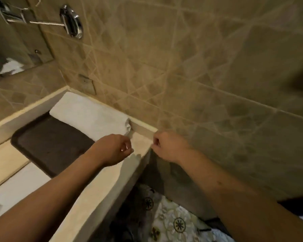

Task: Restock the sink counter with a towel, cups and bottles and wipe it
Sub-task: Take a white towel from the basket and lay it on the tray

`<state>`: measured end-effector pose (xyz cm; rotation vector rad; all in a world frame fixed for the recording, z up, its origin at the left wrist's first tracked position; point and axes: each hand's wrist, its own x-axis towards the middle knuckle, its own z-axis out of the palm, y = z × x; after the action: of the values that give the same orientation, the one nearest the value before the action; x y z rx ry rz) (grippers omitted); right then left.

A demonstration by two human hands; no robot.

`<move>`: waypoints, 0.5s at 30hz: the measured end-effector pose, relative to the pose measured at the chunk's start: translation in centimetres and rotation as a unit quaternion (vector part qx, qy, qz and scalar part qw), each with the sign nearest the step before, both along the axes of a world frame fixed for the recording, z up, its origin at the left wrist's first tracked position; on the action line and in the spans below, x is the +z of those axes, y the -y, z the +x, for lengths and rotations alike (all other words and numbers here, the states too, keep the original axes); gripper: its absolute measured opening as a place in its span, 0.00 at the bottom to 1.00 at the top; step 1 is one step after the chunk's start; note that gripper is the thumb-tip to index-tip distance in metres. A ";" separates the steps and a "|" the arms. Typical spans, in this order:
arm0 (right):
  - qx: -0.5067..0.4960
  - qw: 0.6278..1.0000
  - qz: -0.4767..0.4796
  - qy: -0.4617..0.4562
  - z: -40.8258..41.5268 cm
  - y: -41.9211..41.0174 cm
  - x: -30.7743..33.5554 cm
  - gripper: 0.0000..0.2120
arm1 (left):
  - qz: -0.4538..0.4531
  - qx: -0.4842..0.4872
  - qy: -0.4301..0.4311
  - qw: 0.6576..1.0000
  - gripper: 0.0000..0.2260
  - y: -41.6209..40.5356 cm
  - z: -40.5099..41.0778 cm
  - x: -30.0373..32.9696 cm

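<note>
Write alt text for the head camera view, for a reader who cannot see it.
A person's left hand and right hand, both loosely curled and holding nothing, hover at the corner of a beige sink counter. A folded white towel lies against the tiled wall, partly over a dark brown tray. No cups or bottles show.

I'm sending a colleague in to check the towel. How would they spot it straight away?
Find the corner where the tiled wall meets the stone counter. A dark tray lies there, and the folded towel rests along its wall side. It is the only white, soft thing there.
</note>
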<state>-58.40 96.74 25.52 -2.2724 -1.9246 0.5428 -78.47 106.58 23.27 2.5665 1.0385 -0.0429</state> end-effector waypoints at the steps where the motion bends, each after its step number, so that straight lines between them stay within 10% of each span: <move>1: -0.020 1.000 0.003 -0.006 1.1 2.7 0.5 0.07 | 0.009 -0.022 0.000 1.000 0.08 2.2 1.6 0.6; 15: -0.347 0.936 0.055 0.030 12.7 47.3 3.2 0.08 | 0.056 -0.351 0.040 0.934 0.08 37.0 24.2 5.7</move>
<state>-45.75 49.41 28.75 -2.6728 -0.9979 0.2616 -54.26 69.59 28.97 2.8775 0.0514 -0.0630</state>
